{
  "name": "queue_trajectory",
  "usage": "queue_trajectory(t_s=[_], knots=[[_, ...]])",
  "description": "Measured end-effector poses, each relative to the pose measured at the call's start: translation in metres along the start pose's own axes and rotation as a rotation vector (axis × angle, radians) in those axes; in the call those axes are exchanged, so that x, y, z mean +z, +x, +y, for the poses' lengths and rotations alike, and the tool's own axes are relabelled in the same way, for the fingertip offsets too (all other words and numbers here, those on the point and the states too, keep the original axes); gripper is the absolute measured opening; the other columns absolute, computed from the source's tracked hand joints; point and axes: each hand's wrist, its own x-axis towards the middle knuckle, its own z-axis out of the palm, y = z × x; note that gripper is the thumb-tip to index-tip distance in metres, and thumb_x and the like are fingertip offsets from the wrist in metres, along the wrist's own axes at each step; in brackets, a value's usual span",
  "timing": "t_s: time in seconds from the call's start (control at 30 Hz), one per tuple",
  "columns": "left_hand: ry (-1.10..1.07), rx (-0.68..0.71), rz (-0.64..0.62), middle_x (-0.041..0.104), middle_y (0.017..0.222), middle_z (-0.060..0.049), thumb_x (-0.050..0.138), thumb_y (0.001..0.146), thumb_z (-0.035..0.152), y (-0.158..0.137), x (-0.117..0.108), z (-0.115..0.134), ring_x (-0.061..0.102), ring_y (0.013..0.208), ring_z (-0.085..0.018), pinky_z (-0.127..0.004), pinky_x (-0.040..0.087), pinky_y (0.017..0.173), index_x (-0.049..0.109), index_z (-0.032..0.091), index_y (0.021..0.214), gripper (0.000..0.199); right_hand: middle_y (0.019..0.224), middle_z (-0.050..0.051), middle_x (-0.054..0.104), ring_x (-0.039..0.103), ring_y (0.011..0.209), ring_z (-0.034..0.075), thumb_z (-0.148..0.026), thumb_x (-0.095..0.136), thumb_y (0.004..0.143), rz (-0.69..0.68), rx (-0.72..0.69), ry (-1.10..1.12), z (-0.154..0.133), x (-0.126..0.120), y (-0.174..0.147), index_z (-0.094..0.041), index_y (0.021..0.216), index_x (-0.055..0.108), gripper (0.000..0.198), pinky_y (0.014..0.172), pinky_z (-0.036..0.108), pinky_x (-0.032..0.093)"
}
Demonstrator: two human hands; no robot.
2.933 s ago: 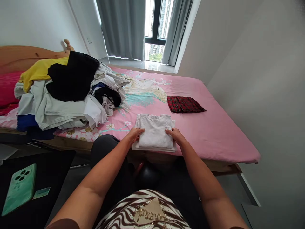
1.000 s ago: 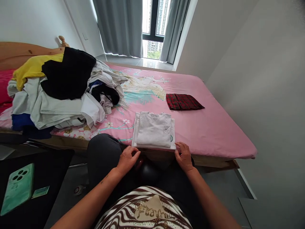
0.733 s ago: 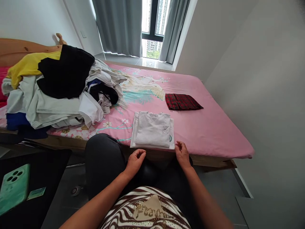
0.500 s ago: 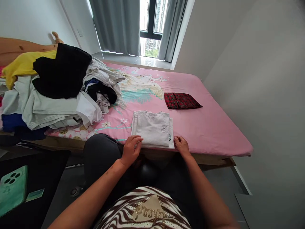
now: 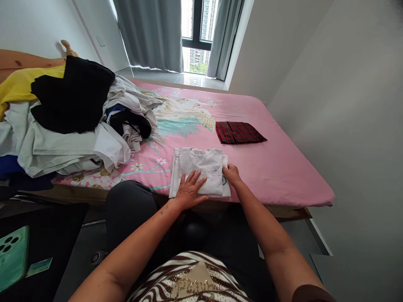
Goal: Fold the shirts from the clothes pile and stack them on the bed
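The left hand lies flat with its fingers spread on the folded white shirt, pressing nothing between them. The right hand is bent at the right side of the same stack, its fingertips touching there; whether it pinches the cloth, I cannot tell. The shirt lies on top of other folded white clothes, at the middle of the near edge of the bed, with its collar toward the far edge.

The bed has a pink sheet with printed flowers and a pale bird-like pattern. A folded red tartan cloth lies between the shirt and the far right corner. At the left end, before the wooden headboard, is a loose clothes pile, with black and yellow pieces on top. Beyond the far edge, grey curtains stand beside a window; the walls are white.

The shirt bears a small flower-like drawing; the line under it is too small for reading. Below its right edge shows a round green emblem, also unreadable.
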Motion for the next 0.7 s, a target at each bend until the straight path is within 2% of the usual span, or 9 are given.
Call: queue_trajectory(t_s=[0.13,0.27,0.37,0.43,0.5,0.57,0.6,0.7], knots=[[-0.005,-0.047,0.071,0.031,0.148,-0.01,0.06,0.077,0.044,0.007,0.002,0.005,0.021,0.138,-0.031,-0.055,0.002,0.111,0.045,0.028,0.134,0.062,0.082,0.003,0.067,0.058,0.076,0.017,-0.049,0.053,0.073,0.01,-0.033,-0.02,-0.002,-0.001,0.009,-0.017,0.08,0.064,0.035,0.064,0.023,0.042],[-0.122,-0.039,0.121,0.037,0.145,-0.012,0.069,0.07,0.04,0.0,-0.006,0.015,0.025,0.136,-0.034,-0.056,0.003,0.11,0.052,0.027,0.128,0.061,0.079,0.006,0.066,0.059,0.073,0.018,-0.049,0.057,0.071,0.036,0.016,-0.048,0.015,-0.005,0.001,-0.016,0.084,0.063,0.036,0.066,0.026,0.044],[-0.383,-0.095,0.157,0.057,0.124,-0.011,0.066,0.073,0.039,-0.026,-0.009,0.031,0.045,0.121,-0.029,-0.048,0.024,0.107,0.065,0.025,0.106,0.036,0.09,0.008,0.065,0.06,0.079,0.018,-0.051,0.051,0.078,0.113,0.024,-0.037,0.022,-0.012,-0.019,-0.017,0.102,0.059,0.043,0.071,0.03,0.047],[-0.653,-0.277,0.137,0.066,0.096,-0.008,0.063,0.075,0.04,-0.047,-0.002,0.041,0.057,0.097,-0.023,-0.038,0.04,0.092,0.068,0.023,0.085,0.021,0.101,0.01,0.062,0.059,0.089,0.02,-0.05,0.049,0.081,0.202,-0.09,-0.029,0.018,-0.015,-0.038,-0.017,0.107,0.055,0.043,0.078,0.033,0.048],[-0.969,-0.591,0.107,0.063,0.075,-0.004,0.066,0.072,0.043,-0.063,0.012,0.049,0.058,0.076,-0.019,-0.032,0.045,0.074,0.064,0.02,0.073,0.023,0.11,0.011,0.059,0.055,0.101,0.022,-0.044,0.049,0.084,0.239,-0.324,-0.029,0.004,-0.015,-0.059,-0.018,0.108,0.055,0.036,0.087,0.038,0.046],[-1.312,-0.899,0.128,0.062,0.073,-0.003,0.072,0.066,0.043,-0.069,0.026,0.051,0.058,0.07,-0.017,-0.03,0.046,0.067,0.062,0.018,0.077,0.029,0.116,0.01,0.056,0.05,0.113,0.021,-0.035,0.046,0.088,0.155,-0.58,-0.053,-0.014,-0.01,-0.078,-0.02,0.11,0.055,0.028,0.098,0.041,0.041],[-1.479,-0.998,0.167,0.062,0.076,-0.003,0.075,0.064,0.041,-0.068,0.031,0.051,0.059,0.071,-0.016,-0.03,0.047,0.067,0.061,0.018,0.082,0.032,0.119,0.009,0.055,0.047,0.118,0.021,-0.031,0.045,0.089,0.084,-0.679,-0.078,-0.022,-0.006,-0.085,-0.021,0.111,0.055,0.027,0.102,0.042,0.038],[-1.87,-1.085,0.342,0.065,0.086,-0.004,0.079,0.062,0.032,-0.054,0.034,0.052,0.062,0.081,-0.015,-0.03,0.047,0.078,0.059,0.018,0.084,0.033,0.126,0.007,0.052,0.041,0.126,0.021,-0.025,0.043,0.09,-0.116,-0.834,-0.187,-0.038,0.008,-0.095,-0.022,0.115,0.055,0.028,0.107,0.044,0.033]])
